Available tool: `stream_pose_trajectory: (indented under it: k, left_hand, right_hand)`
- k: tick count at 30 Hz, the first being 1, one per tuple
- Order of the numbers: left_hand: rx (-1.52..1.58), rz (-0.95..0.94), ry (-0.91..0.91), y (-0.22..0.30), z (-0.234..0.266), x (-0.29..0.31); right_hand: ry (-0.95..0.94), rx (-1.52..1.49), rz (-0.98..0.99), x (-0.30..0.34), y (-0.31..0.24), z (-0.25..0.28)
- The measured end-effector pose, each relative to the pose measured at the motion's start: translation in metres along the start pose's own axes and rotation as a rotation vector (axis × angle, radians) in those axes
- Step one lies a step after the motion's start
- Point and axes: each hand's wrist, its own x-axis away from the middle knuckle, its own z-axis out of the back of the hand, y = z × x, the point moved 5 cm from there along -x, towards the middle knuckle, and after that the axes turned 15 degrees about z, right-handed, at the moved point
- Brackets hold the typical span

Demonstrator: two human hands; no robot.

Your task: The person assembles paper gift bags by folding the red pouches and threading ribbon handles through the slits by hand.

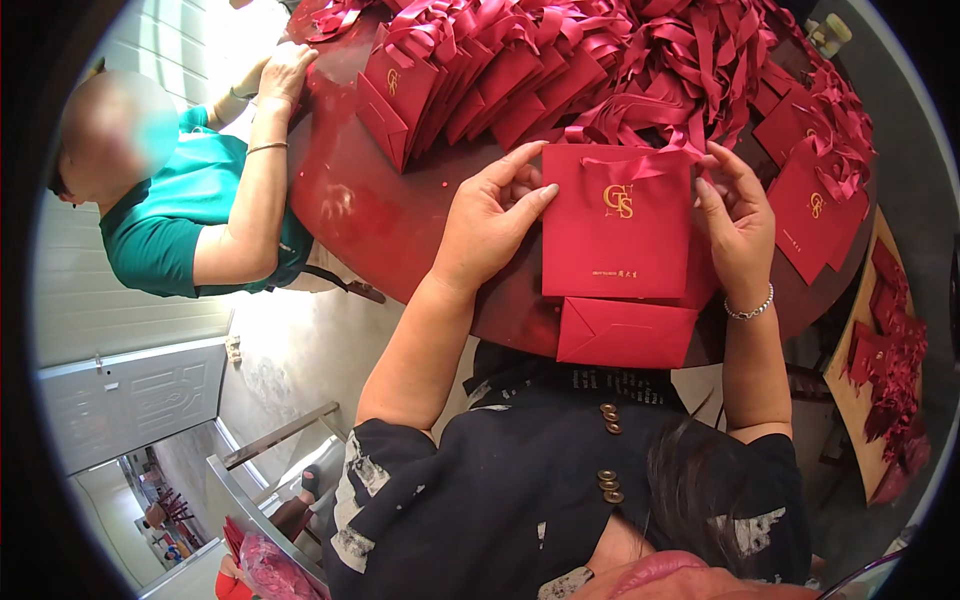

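Observation:
A flat red paper gift bag (616, 240) with gold print and a pink-red ribbon handle (640, 166) lies before me at the table's near edge. My left hand (500, 215) pinches its upper left corner between thumb and fingers. At the upper right corner, my right hand (738, 215) has its fingers curled around the edge, thumb in front. Below the bag's lower edge shows a red folded panel (626, 335) with a diagonal crease; whether it belongs to this bag or another, I cannot tell.
Stacked red gift bags (480, 85) with tangled ribbons cover the far side of the round dark-red table (400, 230). More bags (815, 205) lie at the right, others on a wooden bench (850, 400). A person in green (200, 220) sits at the left, hand on the table.

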Motion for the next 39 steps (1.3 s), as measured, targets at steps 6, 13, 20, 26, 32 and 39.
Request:
stream_pose_trajectory:
  k: [6,13,20,26,32,39]
  left_hand:
    - [-0.053,0.0,0.069,0.008,-0.001,0.0]
    - [-0.117,0.015,0.098,0.001,0.005,0.002]
    - [0.079,-0.171,0.353,0.023,0.019,0.017]
    - [0.255,-0.323,0.417,0.028,0.027,0.024]
    - [0.411,-0.408,0.375,0.03,0.035,0.023]
    - [0.411,-0.317,0.372,0.028,0.032,0.019]
  right_hand:
    - [0.07,0.054,0.008,-0.004,-0.011,0.005]
    - [0.083,0.029,0.009,0.0,-0.01,0.007]
    - [0.218,-0.007,0.17,-0.001,-0.033,0.015]
    - [0.309,-0.124,0.315,0.002,-0.038,0.029]
    - [0.484,-0.148,0.391,0.003,-0.049,0.041]
    - [0.383,0.599,0.794,0.016,-0.171,0.05]
